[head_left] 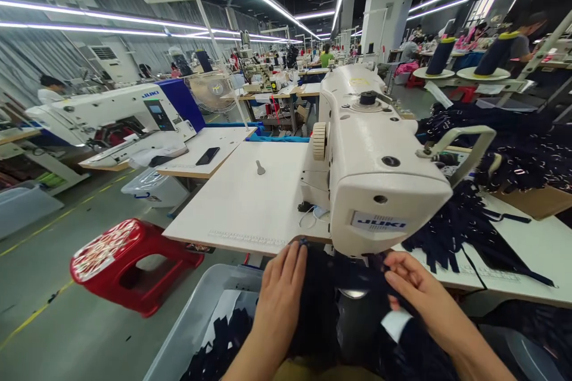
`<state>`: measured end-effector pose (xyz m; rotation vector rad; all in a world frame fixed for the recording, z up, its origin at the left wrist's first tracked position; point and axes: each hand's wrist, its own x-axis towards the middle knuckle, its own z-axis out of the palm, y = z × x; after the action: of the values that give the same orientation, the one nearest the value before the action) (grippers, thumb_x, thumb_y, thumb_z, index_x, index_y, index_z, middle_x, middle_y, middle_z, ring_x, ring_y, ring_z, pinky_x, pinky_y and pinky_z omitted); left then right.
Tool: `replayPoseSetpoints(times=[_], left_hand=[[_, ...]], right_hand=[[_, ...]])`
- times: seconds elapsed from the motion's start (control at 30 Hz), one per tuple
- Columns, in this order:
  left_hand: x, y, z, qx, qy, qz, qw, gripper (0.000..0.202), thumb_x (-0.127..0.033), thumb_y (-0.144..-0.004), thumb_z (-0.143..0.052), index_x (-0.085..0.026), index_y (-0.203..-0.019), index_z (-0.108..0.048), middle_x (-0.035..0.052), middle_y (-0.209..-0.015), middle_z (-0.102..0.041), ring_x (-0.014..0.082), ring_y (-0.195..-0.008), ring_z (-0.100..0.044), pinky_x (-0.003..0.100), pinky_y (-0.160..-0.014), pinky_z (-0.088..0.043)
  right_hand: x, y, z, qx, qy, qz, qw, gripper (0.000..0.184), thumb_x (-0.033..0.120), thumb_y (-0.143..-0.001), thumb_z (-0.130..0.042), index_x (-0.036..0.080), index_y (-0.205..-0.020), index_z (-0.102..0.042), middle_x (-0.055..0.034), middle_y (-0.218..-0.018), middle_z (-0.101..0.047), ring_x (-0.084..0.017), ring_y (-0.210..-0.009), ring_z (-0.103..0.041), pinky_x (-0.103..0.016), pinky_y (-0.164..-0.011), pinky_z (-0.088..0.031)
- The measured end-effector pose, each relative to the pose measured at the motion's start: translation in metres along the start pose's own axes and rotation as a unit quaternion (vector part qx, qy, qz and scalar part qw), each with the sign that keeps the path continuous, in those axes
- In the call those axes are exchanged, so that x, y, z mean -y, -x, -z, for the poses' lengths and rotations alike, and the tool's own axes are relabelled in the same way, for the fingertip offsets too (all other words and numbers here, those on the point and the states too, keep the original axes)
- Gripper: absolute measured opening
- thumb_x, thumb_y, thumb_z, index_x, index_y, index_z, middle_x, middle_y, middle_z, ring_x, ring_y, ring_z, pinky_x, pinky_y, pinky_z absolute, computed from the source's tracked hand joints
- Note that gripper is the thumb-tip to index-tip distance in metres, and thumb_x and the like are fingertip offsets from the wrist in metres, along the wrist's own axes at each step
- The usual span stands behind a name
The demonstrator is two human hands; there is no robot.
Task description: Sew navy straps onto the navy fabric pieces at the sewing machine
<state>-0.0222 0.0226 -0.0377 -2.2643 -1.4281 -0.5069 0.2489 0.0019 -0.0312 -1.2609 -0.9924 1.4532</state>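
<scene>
Navy fabric point(357, 274) lies under the head of a white JUKI sewing machine point(384, 190). My left hand point(283, 289) is at the front edge of the white machine table point(250, 202), its fingers pressed together on the fabric's left side; the thumb is hidden. To the right of the machine head, my right hand point(417, 286) pinches the navy fabric between thumb and fingers. A small white label or paper point(395, 324) shows below that hand. The machine head hides the needle area.
A clear plastic bin point(201, 292) with navy strips stands at lower left, beside a red stool point(129, 262). On the tables are a phone point(208, 156) and a flat metal piece point(260, 168). Navy straps with metal rings point(522, 155) pile up at right, below thread cones point(441, 56).
</scene>
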Motion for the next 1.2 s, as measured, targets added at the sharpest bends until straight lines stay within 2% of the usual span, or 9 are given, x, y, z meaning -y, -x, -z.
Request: replayPoseSetpoints(times=[0.1,0.2,0.33,0.43,0.53,0.7,0.83,1.03,1.2], left_hand=[[0.015,0.006,-0.021,0.017,-0.032,0.034,0.999,0.063,0.002,-0.082,-0.034,-0.014,-0.143,-0.037,0.0105,-0.142,-0.047,0.0281,-0.129,-0.041,0.044,-0.101,-0.036],[0.006,0.007,-0.031,0.001,-0.028,0.020,0.999,0.066,0.003,-0.081,-0.032,-0.010,-0.146,-0.030,0.0150,-0.143,-0.044,0.0265,-0.129,-0.042,0.042,-0.100,-0.038],[-0.021,-0.002,-0.020,-0.058,0.033,-0.167,0.984,0.049,-0.011,-0.094,-0.035,-0.014,-0.143,-0.037,0.0106,-0.145,-0.043,0.0214,-0.135,-0.035,0.039,-0.110,-0.027],[-0.032,-0.013,-0.004,-0.038,0.074,-0.249,0.965,0.038,-0.021,-0.099,-0.036,-0.021,-0.134,-0.050,0.0019,-0.144,-0.045,0.0163,-0.135,-0.036,0.033,-0.112,-0.025],[-0.035,-0.019,0.003,-0.015,0.112,-0.238,0.965,0.032,-0.023,-0.100,-0.038,-0.023,-0.127,-0.056,-0.0004,-0.142,-0.047,0.0161,-0.134,-0.036,0.032,-0.109,-0.029],[-0.042,-0.015,0.004,-0.024,0.124,-0.199,0.972,0.030,-0.022,-0.100,-0.037,-0.022,-0.117,-0.062,0.0004,-0.142,-0.048,0.0180,-0.135,-0.034,0.037,-0.110,-0.020],[-0.048,-0.013,0.002,-0.041,0.097,-0.179,0.978,0.036,-0.021,-0.100,-0.035,-0.020,-0.130,-0.054,0.0021,-0.143,-0.047,0.0190,-0.135,-0.034,0.039,-0.112,-0.013],[-0.047,-0.011,0.000,-0.028,0.077,-0.160,0.984,0.040,-0.022,-0.100,-0.033,-0.024,-0.138,-0.047,-0.0005,-0.146,-0.043,0.0186,-0.135,-0.032,0.039,-0.113,-0.008],[-0.048,-0.008,0.002,-0.022,0.063,-0.154,0.986,0.040,-0.023,-0.101,-0.030,-0.025,-0.137,-0.048,-0.0006,-0.146,-0.042,0.0182,-0.137,-0.030,0.039,-0.111,-0.011]], right_hand=[[-0.002,-0.014,-0.027,-0.034,0.109,0.093,0.989,0.026,0.046,-0.083,-0.061,0.024,-0.094,-0.049,0.0042,-0.075,-0.044,-0.012,-0.059,-0.045,-0.027,-0.055,-0.046],[-0.002,-0.021,-0.037,-0.087,0.252,0.171,0.949,0.019,0.039,-0.085,-0.056,0.022,-0.090,-0.050,0.0005,-0.079,-0.047,-0.015,-0.064,-0.047,-0.032,-0.064,-0.045],[0.004,-0.020,-0.032,-0.088,0.328,0.158,0.927,0.018,0.041,-0.088,-0.051,0.023,-0.090,-0.047,-0.0011,-0.082,-0.050,-0.018,-0.073,-0.051,-0.032,-0.066,-0.044],[0.008,-0.014,-0.022,-0.022,0.333,0.138,0.932,0.019,0.043,-0.094,-0.042,0.024,-0.091,-0.043,0.0010,-0.079,-0.050,-0.017,-0.075,-0.052,-0.030,-0.070,-0.044],[0.006,-0.008,-0.012,0.023,0.320,0.154,0.935,0.017,0.041,-0.097,-0.039,0.025,-0.100,-0.044,0.0002,-0.087,-0.055,-0.017,-0.086,-0.054,-0.029,-0.080,-0.044],[-0.001,-0.006,-0.007,0.017,0.324,0.153,0.934,0.022,0.042,-0.096,-0.041,0.026,-0.110,-0.045,-0.0027,-0.097,-0.057,-0.020,-0.098,-0.054,-0.032,-0.084,-0.045],[0.002,-0.013,-0.009,0.007,0.355,0.137,0.925,0.029,0.047,-0.096,-0.040,0.025,-0.109,-0.051,-0.0069,-0.105,-0.058,-0.023,-0.103,-0.054,-0.034,-0.082,-0.047],[0.015,-0.024,-0.008,0.061,0.427,0.211,0.877,0.029,0.042,-0.098,-0.038,0.025,-0.098,-0.062,-0.0074,-0.104,-0.063,-0.025,-0.106,-0.055,-0.040,-0.092,-0.043],[0.016,-0.026,-0.003,0.064,0.482,0.242,0.840,0.029,0.037,-0.098,-0.038,0.027,-0.105,-0.063,-0.0063,-0.108,-0.066,-0.025,-0.105,-0.056,-0.046,-0.097,-0.038]])
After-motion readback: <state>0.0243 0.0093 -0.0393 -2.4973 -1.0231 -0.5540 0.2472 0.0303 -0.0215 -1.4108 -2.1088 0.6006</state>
